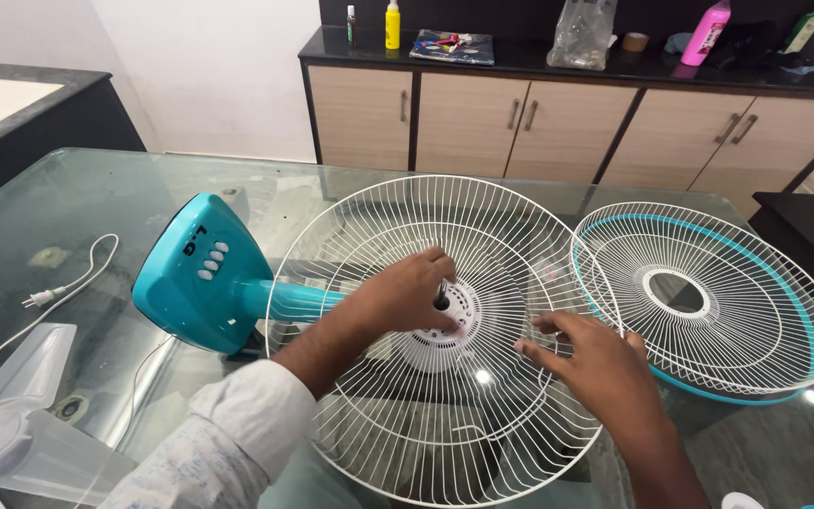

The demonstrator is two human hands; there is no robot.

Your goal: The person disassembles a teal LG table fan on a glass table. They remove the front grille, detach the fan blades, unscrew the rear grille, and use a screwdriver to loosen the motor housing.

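Nearest, at the lower left, a clear fan blade (21, 429) lies on the glass worktop (96, 203). The right hand (595, 363) rests open, fingers spread on the wires of the white rear grille (435, 339). The left hand (412, 292) is curled at the grille's centre, apparently pinching the dark motor shaft (442, 300), though the grip is partly hidden. The grille sits on the teal fan (204, 278), lying on its side. To the right lies the front grille (708, 302) with a teal rim. Beyond stands a cabinet (567, 123).

Bare glass table (96, 198) lies open at far left; the second grille (708, 302) crowds the right.
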